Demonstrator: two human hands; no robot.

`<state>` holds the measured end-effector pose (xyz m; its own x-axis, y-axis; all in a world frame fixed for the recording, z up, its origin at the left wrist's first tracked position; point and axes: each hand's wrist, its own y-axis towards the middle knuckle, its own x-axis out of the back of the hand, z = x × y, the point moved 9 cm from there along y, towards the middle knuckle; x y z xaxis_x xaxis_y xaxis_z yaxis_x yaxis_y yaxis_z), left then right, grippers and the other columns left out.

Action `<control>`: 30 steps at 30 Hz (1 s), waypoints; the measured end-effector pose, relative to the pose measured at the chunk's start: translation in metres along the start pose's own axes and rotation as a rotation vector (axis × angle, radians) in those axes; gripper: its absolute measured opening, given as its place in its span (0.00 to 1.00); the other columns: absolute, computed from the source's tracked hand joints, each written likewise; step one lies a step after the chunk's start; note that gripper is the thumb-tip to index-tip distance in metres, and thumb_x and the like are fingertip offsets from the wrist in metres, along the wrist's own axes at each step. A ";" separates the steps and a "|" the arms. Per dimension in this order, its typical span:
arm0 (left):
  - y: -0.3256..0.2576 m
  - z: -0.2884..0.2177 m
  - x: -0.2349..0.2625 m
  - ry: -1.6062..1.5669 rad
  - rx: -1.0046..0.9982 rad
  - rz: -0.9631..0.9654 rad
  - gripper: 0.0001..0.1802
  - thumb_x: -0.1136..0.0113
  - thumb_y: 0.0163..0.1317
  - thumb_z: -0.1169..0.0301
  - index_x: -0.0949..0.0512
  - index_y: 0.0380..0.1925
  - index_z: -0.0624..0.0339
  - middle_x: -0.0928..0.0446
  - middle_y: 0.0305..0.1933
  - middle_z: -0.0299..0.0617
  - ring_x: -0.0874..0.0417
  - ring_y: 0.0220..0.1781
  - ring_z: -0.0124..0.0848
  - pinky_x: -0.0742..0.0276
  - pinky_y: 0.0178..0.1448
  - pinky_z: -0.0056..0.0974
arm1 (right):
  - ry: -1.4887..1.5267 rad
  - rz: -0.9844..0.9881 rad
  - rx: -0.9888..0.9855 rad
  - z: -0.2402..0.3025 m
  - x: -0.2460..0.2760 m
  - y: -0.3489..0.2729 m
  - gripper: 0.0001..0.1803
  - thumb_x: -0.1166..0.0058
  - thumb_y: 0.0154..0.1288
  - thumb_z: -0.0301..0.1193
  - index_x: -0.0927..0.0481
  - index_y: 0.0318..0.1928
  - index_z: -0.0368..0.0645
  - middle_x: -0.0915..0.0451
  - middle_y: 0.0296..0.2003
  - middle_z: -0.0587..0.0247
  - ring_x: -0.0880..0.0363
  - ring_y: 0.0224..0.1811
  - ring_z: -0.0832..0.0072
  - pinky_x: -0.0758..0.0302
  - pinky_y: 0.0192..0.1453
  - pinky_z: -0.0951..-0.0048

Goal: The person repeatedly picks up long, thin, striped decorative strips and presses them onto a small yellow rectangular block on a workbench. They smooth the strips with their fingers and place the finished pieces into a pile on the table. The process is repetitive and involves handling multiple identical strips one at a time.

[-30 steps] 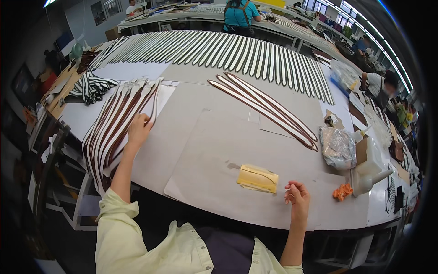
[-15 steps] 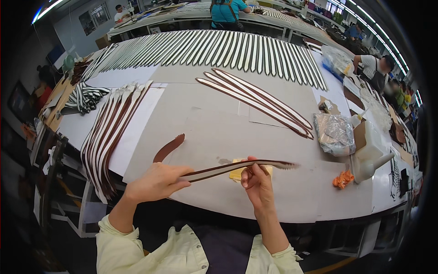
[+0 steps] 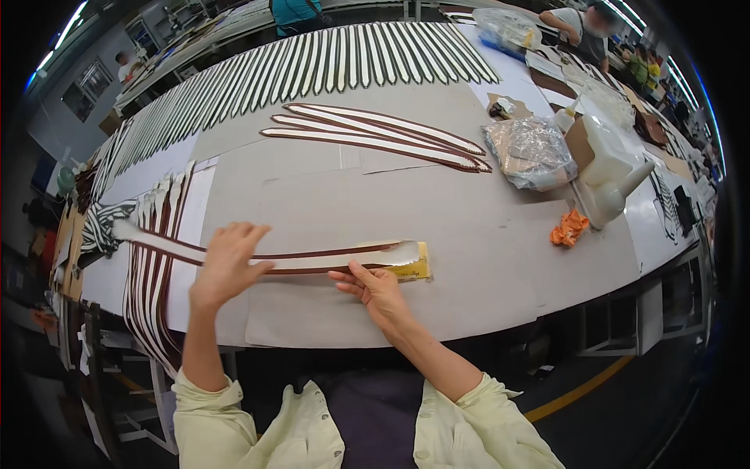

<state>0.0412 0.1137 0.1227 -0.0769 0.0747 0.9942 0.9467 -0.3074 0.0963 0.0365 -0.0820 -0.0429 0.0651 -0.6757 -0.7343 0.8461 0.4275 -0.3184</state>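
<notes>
Two hands on strip [image 3: 266, 258] at frame centre, left hand [image 3: 226, 262] spread flat pressing it, right hand [image 3: 379, 289] fingers loosely open touching its edge, yellow pad [image 3: 414, 270] beneath, desk [image 3: 484, 234].

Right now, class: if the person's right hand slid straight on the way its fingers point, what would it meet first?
The right hand points up-left at the long brown-edged strip; its fingertips seem already at the strip's near edge.
</notes>
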 end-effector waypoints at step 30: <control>0.085 -0.099 -0.153 -0.967 0.088 0.026 0.07 0.28 0.64 0.74 0.15 0.38 0.66 0.16 0.36 0.41 0.16 0.35 0.28 0.20 0.43 0.33 | -1.827 -0.367 1.059 0.077 0.035 -0.087 0.23 0.40 0.58 0.24 0.18 0.54 0.26 0.19 0.59 0.46 0.20 0.46 0.59 0.21 0.44 0.64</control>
<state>0.1025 -0.0182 -0.0164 0.1979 0.8284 0.5241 0.9674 -0.2511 0.0316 0.0056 -0.1888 0.0052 -0.3720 -0.5791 0.7254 0.7952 0.2043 0.5709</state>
